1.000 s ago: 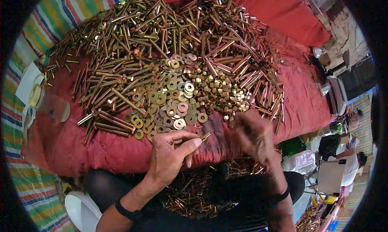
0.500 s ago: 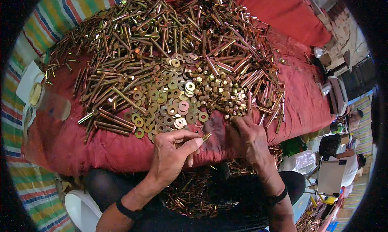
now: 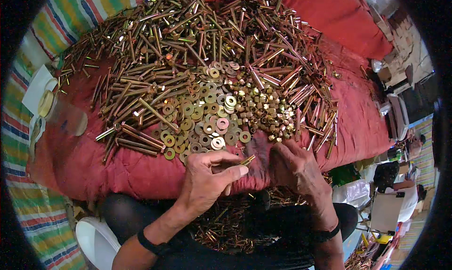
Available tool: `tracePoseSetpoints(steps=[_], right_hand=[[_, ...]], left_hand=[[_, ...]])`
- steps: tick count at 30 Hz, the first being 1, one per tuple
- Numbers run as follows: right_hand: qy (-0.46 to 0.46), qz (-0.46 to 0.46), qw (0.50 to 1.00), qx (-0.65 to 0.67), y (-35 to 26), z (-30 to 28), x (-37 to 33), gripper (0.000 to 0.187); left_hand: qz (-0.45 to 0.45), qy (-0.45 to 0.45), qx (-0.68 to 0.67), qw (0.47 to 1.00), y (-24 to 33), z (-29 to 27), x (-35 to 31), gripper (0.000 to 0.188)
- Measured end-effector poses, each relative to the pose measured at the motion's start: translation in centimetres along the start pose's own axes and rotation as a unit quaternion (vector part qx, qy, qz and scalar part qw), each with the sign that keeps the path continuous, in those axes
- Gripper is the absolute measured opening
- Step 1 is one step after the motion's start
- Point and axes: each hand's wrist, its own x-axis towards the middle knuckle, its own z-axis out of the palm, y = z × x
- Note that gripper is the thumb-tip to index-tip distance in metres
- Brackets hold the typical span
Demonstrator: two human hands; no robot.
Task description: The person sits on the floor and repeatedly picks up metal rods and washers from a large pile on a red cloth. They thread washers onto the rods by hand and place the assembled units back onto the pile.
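Observation:
My left hand (image 3: pixel 207 178) is closed, with a short brass-coloured bolt (image 3: pixel 247 160) pinched between thumb and fingers, its end pointing up and to the right. My right hand (image 3: pixel 303 171) sits at the near edge of a heap of small brass-coloured nuts (image 3: pixel 263 111). Its fingers are curled downward, and whatever they hold is hidden. Flat washers (image 3: pixel 207 109) are piled left of the nuts, beyond my left hand. Long bolts (image 3: pixel 155 111) lie left of and behind the washers, and tube-like sleeves (image 3: pixel 308 99) lie right of the nuts.
All the piles rest on a red cloth-covered surface (image 3: pixel 362 124). A clear plastic jar (image 3: pixel 70 117) lies at its left edge. More metal pieces (image 3: pixel 226 227) are heaped below, between my legs. A white tub (image 3: pixel 96 239) stands lower left. Another person (image 3: pixel 407 194) sits at the far right.
The whole view has shifted slightly. My right hand has drawn back a little from the nuts toward me. My left hand keeps its pinch on the bolt.

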Motion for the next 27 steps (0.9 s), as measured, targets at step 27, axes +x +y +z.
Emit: tracePoseSetpoints(steps=[27], right_hand=[[0.005,0.017,0.949,0.314,-4.7,-3.7,0.4,0.028]], left_hand=[[-0.216,-0.231,-0.189,0.93,0.6,-1.9,0.4,0.029]])
